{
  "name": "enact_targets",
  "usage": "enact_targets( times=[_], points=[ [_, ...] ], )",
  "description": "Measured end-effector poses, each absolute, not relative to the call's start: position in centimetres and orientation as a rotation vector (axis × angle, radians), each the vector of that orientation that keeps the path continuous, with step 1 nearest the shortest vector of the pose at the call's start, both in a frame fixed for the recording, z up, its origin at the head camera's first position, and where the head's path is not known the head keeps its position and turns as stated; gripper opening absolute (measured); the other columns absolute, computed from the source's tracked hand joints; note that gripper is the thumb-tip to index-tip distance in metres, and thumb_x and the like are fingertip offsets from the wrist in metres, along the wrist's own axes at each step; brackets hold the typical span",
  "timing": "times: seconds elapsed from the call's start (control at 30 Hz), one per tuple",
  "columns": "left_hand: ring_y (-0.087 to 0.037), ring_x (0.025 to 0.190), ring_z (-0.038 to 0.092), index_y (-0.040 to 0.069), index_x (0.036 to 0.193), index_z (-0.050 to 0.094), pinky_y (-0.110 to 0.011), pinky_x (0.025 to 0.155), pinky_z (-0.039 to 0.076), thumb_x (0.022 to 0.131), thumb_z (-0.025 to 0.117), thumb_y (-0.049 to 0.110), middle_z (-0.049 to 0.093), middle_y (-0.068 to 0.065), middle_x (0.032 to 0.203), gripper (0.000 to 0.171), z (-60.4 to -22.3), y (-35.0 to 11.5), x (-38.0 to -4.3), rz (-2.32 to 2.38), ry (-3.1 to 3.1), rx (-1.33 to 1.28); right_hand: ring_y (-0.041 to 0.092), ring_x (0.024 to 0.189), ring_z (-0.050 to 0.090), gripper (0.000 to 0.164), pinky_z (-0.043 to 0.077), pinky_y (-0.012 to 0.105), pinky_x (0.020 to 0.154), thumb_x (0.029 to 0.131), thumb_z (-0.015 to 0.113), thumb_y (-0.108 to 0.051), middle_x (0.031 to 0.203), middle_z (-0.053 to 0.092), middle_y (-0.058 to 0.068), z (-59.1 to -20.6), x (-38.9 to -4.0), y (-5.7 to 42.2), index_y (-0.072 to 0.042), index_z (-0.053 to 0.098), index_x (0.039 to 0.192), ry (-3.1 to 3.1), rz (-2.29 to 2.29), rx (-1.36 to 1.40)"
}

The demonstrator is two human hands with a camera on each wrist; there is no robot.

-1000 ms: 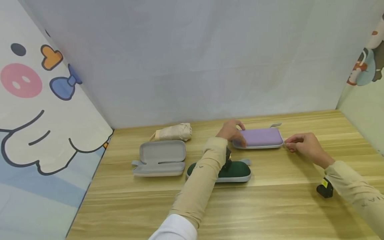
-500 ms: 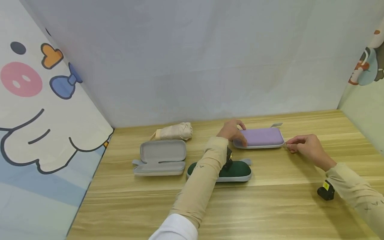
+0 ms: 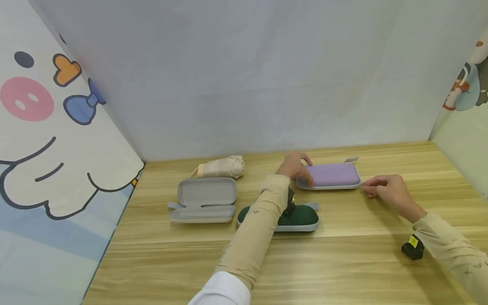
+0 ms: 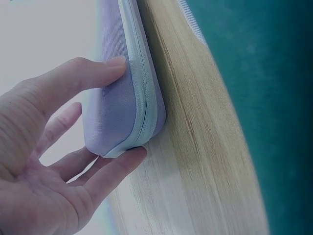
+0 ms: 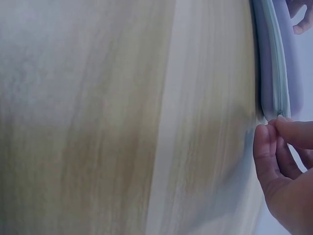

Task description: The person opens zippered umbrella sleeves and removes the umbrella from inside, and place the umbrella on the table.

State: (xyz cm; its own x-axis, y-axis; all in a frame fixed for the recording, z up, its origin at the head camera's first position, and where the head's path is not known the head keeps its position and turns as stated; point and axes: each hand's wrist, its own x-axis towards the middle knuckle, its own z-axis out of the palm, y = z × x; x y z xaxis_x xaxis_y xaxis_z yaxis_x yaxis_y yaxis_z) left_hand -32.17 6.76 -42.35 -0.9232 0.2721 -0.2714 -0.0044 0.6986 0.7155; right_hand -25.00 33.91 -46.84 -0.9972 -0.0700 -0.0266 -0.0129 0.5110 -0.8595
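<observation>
A purple zippered eyeglass case (image 3: 332,174) lies closed at the back of the table, right of centre. My left hand (image 3: 295,166) grips its left end; in the left wrist view the thumb (image 4: 116,62) presses the side above the pale zipper band (image 4: 142,93), and a finger touches the rounded end. At the opposite end my right hand (image 3: 389,190) pinches the zipper pull between thumb and forefinger, right at the front corner. In the right wrist view those fingertips mostly cover the pull, and the zipper slider (image 5: 280,115) shows just above them.
A dark green zippered case (image 3: 301,216) lies partly under my left forearm. Left of it stands an opened grey case (image 3: 207,201), with a beige rolled cloth bundle (image 3: 221,167) behind. A pale fabric wall (image 3: 267,84) rises at the table's back edge.
My right hand has shifted slightly toward me while staying at the purple case's right corner. The left hand and the case have kept their places.
</observation>
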Motion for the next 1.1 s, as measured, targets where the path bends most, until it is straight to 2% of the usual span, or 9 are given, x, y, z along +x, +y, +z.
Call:
enact_targets(
  times=[0.3,0.53,0.77,1.1],
  points=[
    [-0.017,0.070,0.048,0.016,0.102,0.065,-0.026,0.054,0.043,0.058,0.090,0.007,0.054,-0.007,0.116,0.051,-42.4,6.9,-32.2,1.049,2.568,0.222,0.009,0.061,0.065,0.024,0.054,0.025,0.058,0.086,0.065,0.001,0.079,0.071,0.011,-46.8,-24.6,33.7,0.020,0.063,0.100,2.684,-1.570,-0.063],
    [-0.017,0.074,0.049,0.015,0.104,0.066,-0.028,0.056,0.045,0.058,0.090,0.009,0.053,-0.008,0.121,0.052,-42.4,6.9,-32.0,1.042,2.576,0.226,0.009,0.062,0.066,0.024,0.054,0.025,0.059,0.086,0.065,0.000,0.084,0.071,0.015,-47.0,-24.4,33.7,0.019,0.063,0.101,2.694,-1.552,-0.036],
    [-0.019,0.075,0.047,0.014,0.105,0.066,-0.028,0.057,0.044,0.059,0.090,0.008,0.049,-0.012,0.130,0.052,-42.3,6.7,-31.7,1.050,2.575,0.218,0.009,0.063,0.066,0.025,0.055,0.026,0.060,0.086,0.064,0.000,0.084,0.071,0.012,-47.0,-24.1,33.4,0.020,0.062,0.101,2.675,-1.581,-0.046],
    [-0.018,0.072,0.048,0.017,0.100,0.065,-0.028,0.055,0.044,0.058,0.090,0.008,0.052,-0.007,0.122,0.051,-42.5,6.9,-32.1,1.051,2.572,0.200,0.009,0.063,0.066,0.024,0.054,0.025,0.060,0.086,0.065,0.002,0.085,0.071,0.010,-46.9,-23.7,32.6,0.020,0.063,0.100,2.666,-1.608,-0.063]
  ],
)
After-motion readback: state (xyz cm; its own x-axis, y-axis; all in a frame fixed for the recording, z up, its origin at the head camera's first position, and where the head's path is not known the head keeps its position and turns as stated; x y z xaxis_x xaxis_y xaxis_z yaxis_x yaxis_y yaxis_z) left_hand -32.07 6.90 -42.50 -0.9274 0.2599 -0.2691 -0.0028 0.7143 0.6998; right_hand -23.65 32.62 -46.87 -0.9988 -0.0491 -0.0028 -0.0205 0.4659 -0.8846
